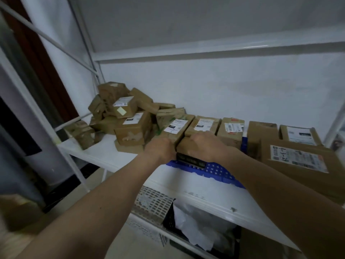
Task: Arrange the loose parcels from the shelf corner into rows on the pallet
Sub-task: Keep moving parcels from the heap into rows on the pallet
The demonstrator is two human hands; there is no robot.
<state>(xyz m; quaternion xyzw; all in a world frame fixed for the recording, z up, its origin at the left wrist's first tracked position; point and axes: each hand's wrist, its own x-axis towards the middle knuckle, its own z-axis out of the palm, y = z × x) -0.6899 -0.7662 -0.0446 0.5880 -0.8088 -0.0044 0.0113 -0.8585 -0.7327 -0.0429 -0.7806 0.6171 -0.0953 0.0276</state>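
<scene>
A heap of loose brown parcels (123,113) fills the left corner of the white shelf (104,154). A blue pallet (216,170) lies on the shelf, with a back row of labelled cardboard parcels (231,131) on it. Both hands hold one small brown parcel with a dark front face (188,156) at the pallet's front left. My left hand (160,149) grips its left end, touching the neighbouring labelled parcel (175,128). My right hand (205,144) covers its top and right side.
A large flat cardboard box (302,161) with a handwritten label rests at the right on the pallet. Below the shelf sit a perforated crate (153,204) and a black bin holding white plastic (201,227). White shelf posts stand at left and right.
</scene>
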